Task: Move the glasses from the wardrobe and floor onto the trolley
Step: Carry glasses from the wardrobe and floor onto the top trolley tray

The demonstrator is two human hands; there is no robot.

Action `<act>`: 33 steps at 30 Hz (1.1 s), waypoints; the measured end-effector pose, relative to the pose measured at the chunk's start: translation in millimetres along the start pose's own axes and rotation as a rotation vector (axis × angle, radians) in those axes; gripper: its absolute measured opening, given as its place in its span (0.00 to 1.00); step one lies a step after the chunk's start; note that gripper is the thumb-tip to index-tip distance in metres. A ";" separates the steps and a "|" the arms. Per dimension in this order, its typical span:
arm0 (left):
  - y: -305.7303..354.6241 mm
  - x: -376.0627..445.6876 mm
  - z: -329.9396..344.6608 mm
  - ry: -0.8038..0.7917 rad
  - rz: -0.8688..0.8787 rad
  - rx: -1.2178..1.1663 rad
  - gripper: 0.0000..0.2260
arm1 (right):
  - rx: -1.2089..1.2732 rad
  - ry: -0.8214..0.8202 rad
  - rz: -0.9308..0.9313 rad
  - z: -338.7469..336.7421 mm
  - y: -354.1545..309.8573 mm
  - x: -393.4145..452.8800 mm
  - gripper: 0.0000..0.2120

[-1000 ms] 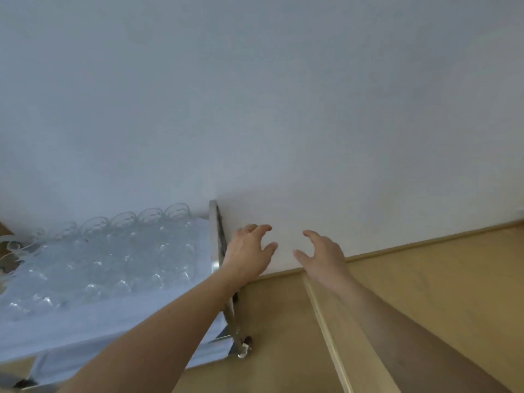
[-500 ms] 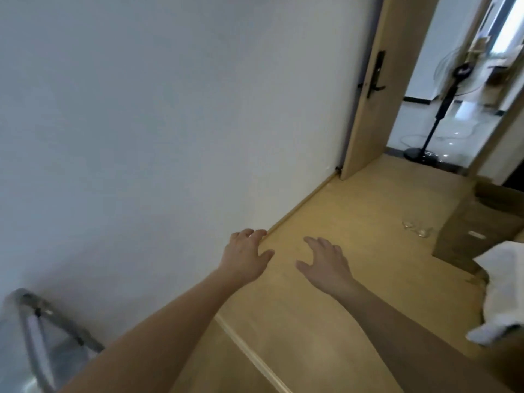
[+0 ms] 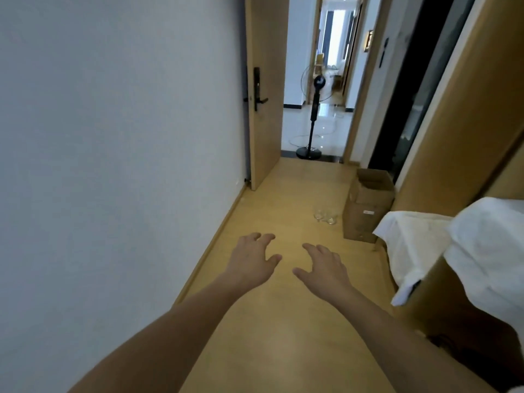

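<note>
Bare and holding nothing, the left hand (image 3: pixel 252 260) and right hand (image 3: pixel 323 266) hover with fingers spread above the light wooden floor (image 3: pixel 283 194). Ahead to the right, small clear glasses (image 3: pixel 325 216) sit on that floor just beside a brown cardboard box (image 3: pixel 365 205). Judging by this, the fetching step is underway: walk forward, crouch, grip them.

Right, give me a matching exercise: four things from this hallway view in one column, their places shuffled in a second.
Things:
1. glasses
2. cardboard box
3. standing fan
4. white cloth

Places:
A. beyond the open doorway
B. draped at the right edge
C. on the floor, left of the box
D. against the right wall, beside the glasses

Pairs: 1-C, 2-D, 3-A, 4-B
</note>
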State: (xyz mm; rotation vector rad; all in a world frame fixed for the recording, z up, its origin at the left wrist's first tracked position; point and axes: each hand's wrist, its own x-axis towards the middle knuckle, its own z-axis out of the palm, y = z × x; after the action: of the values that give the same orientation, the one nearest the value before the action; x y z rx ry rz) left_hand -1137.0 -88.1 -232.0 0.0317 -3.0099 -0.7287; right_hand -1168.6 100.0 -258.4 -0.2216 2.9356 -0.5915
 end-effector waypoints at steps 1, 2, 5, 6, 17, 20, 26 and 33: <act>-4.6 13.2 -1.6 -0.007 0.013 -0.007 0.26 | 0.005 0.008 0.021 -0.4 -3.8 10.2 0.34; -10.3 25.6 -2.7 -0.015 0.022 -0.014 0.26 | 0.010 0.011 0.039 -0.3 -7.8 19.3 0.34; -28.9 58.1 -3.1 -0.049 0.043 -0.017 0.26 | 0.019 0.018 0.086 4.3 -17.4 40.6 0.35; -34.5 68.5 -2.6 -0.062 0.050 -0.012 0.26 | 0.020 0.018 0.105 6.2 -19.7 46.6 0.35; -38.5 168.6 30.6 -0.176 0.124 -0.016 0.26 | 0.053 -0.002 0.245 6.9 2.9 110.2 0.34; -26.1 203.9 43.8 -0.208 0.147 -0.012 0.27 | 0.075 0.014 0.262 0.7 21.9 144.2 0.34; 3.1 303.3 62.7 -0.190 0.148 0.010 0.26 | 0.126 0.055 0.266 -19.1 64.3 246.1 0.34; 42.0 415.5 72.4 -0.177 0.122 0.045 0.26 | 0.179 0.035 0.268 -49.9 111.4 349.8 0.35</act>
State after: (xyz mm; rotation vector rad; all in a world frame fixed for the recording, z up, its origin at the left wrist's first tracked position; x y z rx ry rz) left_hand -1555.9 -30.3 -261.1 -0.2242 -3.1598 -0.6861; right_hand -1532.5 160.5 -293.8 0.2006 2.8521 -0.8146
